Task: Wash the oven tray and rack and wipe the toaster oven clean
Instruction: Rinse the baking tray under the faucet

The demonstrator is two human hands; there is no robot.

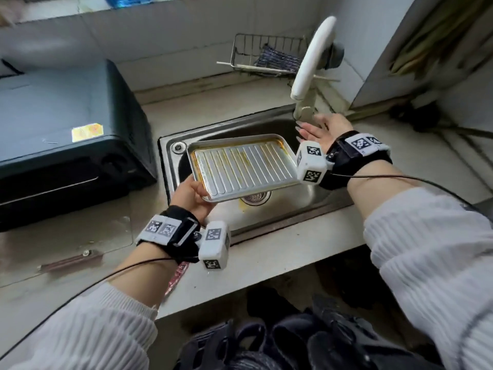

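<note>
So tray (241,166) looks thin, stiff, light but greasy/slick: left hand (193,198) grips corner rim w/ thumb on top, right hand (321,130) slack-fingered near tap (313,60).

— Left of the left hand (192,196)?
— Toaster oven (66,137), on the counter (280,252).
— Right of it?
— Tray (244,166), gripped at the near-left corner, over the sink (314,194).
— Beyond the tray?
— Right hand (324,129), just below the faucet (313,58).
— Behind that hand?
— Wire basket (266,54), against the wall.
</note>
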